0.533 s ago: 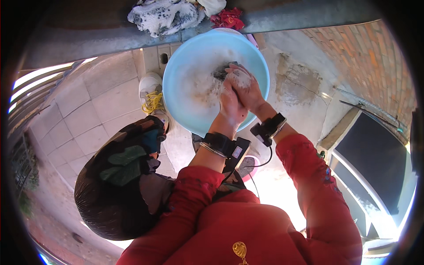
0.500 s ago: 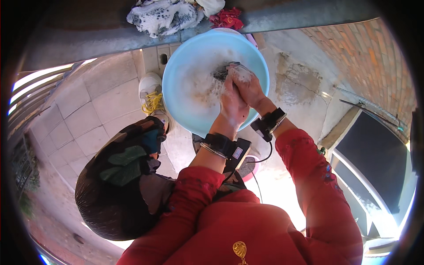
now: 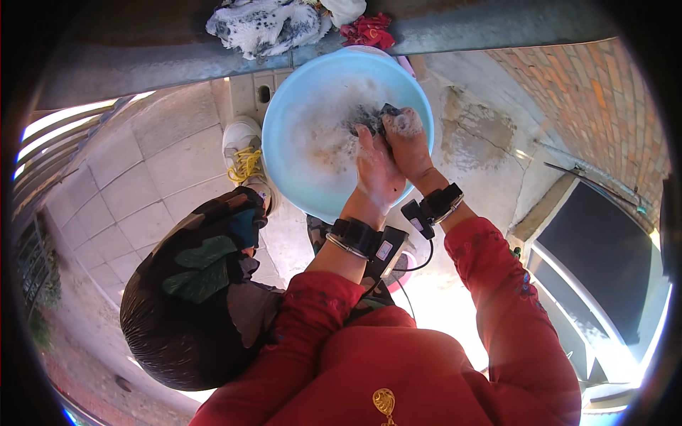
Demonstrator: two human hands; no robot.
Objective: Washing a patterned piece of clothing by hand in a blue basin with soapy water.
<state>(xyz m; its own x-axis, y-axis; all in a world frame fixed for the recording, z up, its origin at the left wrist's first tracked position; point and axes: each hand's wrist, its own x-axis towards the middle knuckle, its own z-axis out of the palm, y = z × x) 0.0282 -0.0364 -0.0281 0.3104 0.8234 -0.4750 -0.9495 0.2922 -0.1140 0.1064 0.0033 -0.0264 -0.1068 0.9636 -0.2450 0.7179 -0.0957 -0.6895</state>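
A light blue basin [image 3: 280,160] holds water covered with white suds [image 3: 327,121]. Over its right half, my left hand [image 3: 379,167] and my right hand [image 3: 408,142] press side by side, their wrists close together. Both are closed on a dark, wet cloth [image 3: 366,117], part of which shows beyond my fingers among the suds. Foam clings to the back of my right hand. My fingers and palms hide most of the cloth. Each wrist wears a black strap with a small box.
Beyond the basin runs a grey ledge [image 3: 440,32], bearing a soapy white and dark cloth [image 3: 270,27] and a red cloth [image 3: 367,31]. A sneaker with yellow laces [image 3: 244,153] stands left of the basin. A brick wall [image 3: 590,99] rises at right.
My hands have shifted slightly down and right. My right hand has turned, its knuckles now farther from the left fingers, and the dark cloth shows between them.
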